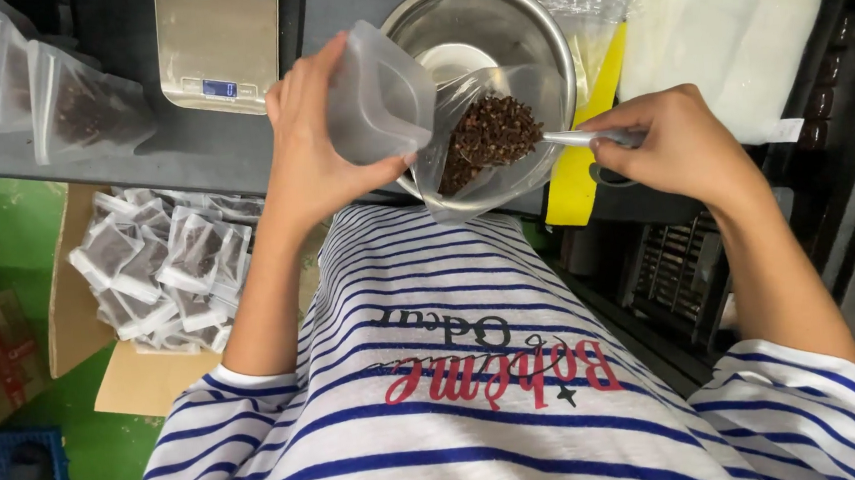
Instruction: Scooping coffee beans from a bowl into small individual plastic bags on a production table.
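1. Two bare hands work over a steel mixing bowl that sits on a dark shelf in front of the person.
2. Left hand is closed around the upper part of a clear plastic pouch, thumb in front and fingers behind, holding its mouth open and tilted toward the right.
3. Inside the pouch's lower part lies a heap of dark brown dried spice pieces; what kind cannot be told for sure.
4. Right hand pinches the handle of a metal spoon between thumb and curled fingers; the spoon's front end reaches into the pouch's mouth, touching the brown heap.
5. Pouch and spoon both hang just above the bowl's near rim.
6. A flat steel kitchen scale rests on the shelf, left of the bowl.
7. Further left stand two filled clear pouches.
8. Below the shelf, an open cardboard box holds many small sealed packets with dark contents.
9. A yellow strip and white plastic wrapping lie right of the bowl.
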